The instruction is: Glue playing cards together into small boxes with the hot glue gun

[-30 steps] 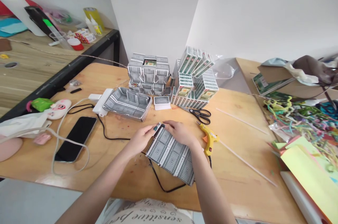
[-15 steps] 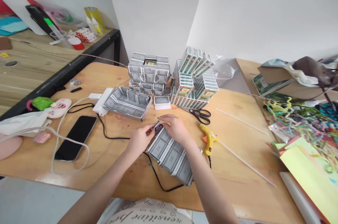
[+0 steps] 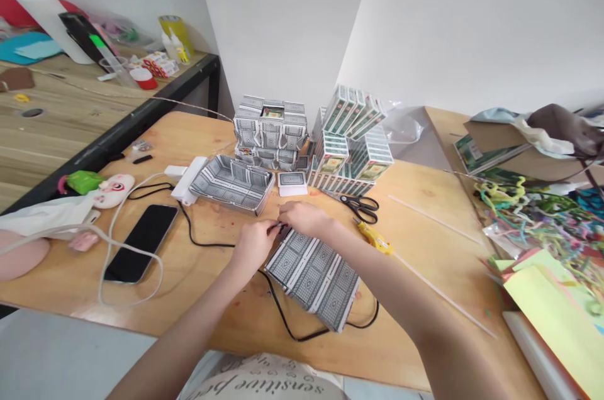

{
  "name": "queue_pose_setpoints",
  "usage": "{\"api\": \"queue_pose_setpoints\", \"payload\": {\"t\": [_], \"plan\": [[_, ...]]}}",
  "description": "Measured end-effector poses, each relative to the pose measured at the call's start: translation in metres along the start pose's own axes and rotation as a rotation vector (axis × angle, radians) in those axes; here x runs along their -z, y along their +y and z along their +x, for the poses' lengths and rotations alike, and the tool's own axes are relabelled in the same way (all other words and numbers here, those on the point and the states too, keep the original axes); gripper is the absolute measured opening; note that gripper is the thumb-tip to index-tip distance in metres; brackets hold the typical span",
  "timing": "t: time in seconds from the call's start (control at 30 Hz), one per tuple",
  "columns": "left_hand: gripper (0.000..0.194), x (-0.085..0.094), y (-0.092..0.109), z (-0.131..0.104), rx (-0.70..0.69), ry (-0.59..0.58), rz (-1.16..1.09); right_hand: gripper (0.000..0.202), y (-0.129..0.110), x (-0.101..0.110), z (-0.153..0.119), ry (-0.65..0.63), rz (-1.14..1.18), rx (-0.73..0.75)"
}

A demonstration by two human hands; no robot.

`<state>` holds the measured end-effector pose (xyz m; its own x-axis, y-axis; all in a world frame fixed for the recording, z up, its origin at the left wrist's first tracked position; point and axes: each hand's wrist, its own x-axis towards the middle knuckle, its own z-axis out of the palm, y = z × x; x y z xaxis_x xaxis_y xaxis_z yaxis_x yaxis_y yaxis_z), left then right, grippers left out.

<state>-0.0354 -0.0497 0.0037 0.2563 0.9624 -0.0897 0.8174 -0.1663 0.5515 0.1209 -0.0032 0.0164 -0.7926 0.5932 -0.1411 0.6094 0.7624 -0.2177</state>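
A grey patterned box made of playing cards point(image 3: 314, 277) lies tilted on the table in front of me. At its far left corner my left hand point(image 3: 255, 241) is closed, pinching a small playing card point(image 3: 283, 228) at the edge. My right hand point(image 3: 302, 217) bends over the same corner, its fingers closed on that card; the fingertips partly hide it. The right forearm crosses above the box. A yellow glue gun point(image 3: 375, 238) lies to the right, partly behind that forearm, with black-handled scissors point(image 3: 361, 206) beyond it.
An open card tray point(image 3: 231, 186), a stacked card structure point(image 3: 268, 133) and green-white card packs point(image 3: 352, 142) stand behind my hands. A phone point(image 3: 141, 243) and cables lie left. A glue stick point(image 3: 443, 293), coloured papers point(image 3: 557, 318) and pipe cleaners point(image 3: 542, 217) lie right.
My right hand has moved slightly left and lower onto the card at the corner, and its forearm has swung right, now covering part of the glue gun. The left hand stays at the corner.
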Motion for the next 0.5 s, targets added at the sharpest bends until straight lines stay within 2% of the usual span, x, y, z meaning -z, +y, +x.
{"api": "queue_pose_setpoints", "payload": {"t": [0.2,0.33,0.5], "plan": [[0.029,-0.0006,0.0043,0.0003,-0.002,-0.023,0.104,0.016,0.0041,-0.0065,-0.0003,0.015,-0.016,0.055],[0.03,-0.002,0.0051,0.0002,-0.005,-0.024,0.132,0.022,0.0038,-0.0067,-0.0035,0.049,0.002,0.055],[0.029,-0.005,0.0066,-0.001,-0.001,-0.004,0.14,0.02,0.0045,-0.0072,-0.0054,0.061,0.032,0.055]]}}
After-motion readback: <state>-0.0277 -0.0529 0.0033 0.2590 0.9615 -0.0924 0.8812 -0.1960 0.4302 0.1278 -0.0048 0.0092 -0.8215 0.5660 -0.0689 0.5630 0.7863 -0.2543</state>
